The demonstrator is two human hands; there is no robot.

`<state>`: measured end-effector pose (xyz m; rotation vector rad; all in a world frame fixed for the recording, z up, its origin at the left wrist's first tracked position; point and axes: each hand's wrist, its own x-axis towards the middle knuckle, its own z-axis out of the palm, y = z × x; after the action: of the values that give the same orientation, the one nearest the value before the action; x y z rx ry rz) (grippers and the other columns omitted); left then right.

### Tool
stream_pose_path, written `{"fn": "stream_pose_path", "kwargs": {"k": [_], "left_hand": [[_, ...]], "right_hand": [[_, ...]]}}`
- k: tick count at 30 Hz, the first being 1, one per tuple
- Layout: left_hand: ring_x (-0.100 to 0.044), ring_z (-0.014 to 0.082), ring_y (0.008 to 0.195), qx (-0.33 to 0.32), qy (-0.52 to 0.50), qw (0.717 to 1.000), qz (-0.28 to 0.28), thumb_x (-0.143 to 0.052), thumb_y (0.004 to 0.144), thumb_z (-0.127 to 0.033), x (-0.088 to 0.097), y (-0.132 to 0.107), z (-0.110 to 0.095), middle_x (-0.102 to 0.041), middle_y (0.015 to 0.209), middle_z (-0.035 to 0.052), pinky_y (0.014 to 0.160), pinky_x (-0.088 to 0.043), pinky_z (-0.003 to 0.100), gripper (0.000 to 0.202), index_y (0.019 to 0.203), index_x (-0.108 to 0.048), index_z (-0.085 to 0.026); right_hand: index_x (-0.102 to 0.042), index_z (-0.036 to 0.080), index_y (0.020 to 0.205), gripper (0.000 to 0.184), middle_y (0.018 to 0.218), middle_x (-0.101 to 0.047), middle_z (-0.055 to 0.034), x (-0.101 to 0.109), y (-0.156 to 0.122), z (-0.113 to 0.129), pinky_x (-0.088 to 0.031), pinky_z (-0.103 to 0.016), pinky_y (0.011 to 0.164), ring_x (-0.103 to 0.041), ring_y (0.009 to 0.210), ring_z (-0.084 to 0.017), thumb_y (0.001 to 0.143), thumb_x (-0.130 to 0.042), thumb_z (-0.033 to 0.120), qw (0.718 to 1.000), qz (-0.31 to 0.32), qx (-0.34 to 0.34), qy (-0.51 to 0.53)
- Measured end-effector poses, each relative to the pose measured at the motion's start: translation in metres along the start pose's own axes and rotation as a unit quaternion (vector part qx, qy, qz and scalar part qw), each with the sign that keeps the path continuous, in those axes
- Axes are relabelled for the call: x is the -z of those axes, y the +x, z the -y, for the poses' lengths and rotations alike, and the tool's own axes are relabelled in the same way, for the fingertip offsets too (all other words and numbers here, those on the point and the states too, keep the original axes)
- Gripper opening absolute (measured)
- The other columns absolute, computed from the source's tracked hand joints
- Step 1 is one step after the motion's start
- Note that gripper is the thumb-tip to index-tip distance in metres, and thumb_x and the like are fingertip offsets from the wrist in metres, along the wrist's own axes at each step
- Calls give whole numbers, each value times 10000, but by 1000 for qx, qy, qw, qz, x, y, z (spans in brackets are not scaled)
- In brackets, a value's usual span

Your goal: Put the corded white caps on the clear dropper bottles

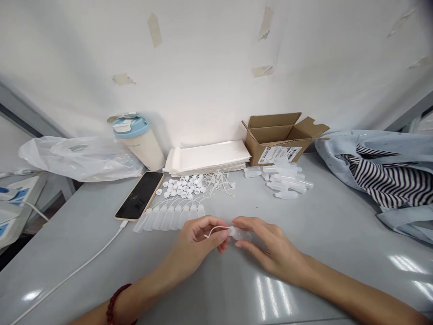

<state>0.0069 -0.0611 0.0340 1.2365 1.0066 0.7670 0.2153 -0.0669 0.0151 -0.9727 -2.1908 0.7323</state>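
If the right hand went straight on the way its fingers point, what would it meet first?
Likely the left hand: the right hand points left along the small clear bottle both hold, the two hands nearly touching. Depth is unclear.

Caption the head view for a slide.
Left hand and right hand hold a clear bottle at a grey table, near loose caps.

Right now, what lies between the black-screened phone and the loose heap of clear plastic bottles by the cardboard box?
Head view: small white plastic caps and thin white strings lie scattered on the grey table between them.
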Motion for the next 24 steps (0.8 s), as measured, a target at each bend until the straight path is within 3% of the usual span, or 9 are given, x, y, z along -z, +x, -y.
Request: {"fn": "stream_pose_path", "kwargs": {"k": [5, 13, 19, 24], "left_hand": [[-599, 128, 652, -24, 42, 999, -10, -623, 839, -317, -3, -4, 2, -634, 696, -6, 656, -509, 259, 129, 873, -671, -202], [-617, 136, 738, -88, 106, 990, -27, -617, 832, -270, -9, -6, 4, -666, 793, 2, 685, -514, 239, 81, 853, -665, -209], [-619, 135, 734, -112, 181, 976, -38, -601, 835, -250, -12, -6, 3, -679, 819, -6, 703, -501, 258, 125, 931, -676, -223], [-597, 128, 683, -125, 223, 965, -61, -621, 817, -226, -14, -5, 4, -668, 762, -7, 664, -494, 253, 83, 877, -669, -195]], "right_hand": [[-486, 240, 1227, 286, 1014, -698, -63, 3, 2, 4, -535, -315, 766, -660, 915, -198, 941, -480, 235, 1000, 6, 27, -1], [-561, 192, 1056, 182, 913, -708, -68, 4, 2, 6, -534, -305, 712, -666, 821, -195, 908, -546, 296, 999, 12, -24, 22], [-551, 203, 1084, 185, 950, -706, -58, 1, 1, 4, -527, -292, 737, -670, 863, -182, 903, -544, 243, 998, 10, -21, 51], [-514, 224, 1089, 187, 1022, -701, -47, 0, 1, 6, -500, -284, 779, -662, 928, -175, 904, -531, 203, 993, 36, -45, 99]]}}
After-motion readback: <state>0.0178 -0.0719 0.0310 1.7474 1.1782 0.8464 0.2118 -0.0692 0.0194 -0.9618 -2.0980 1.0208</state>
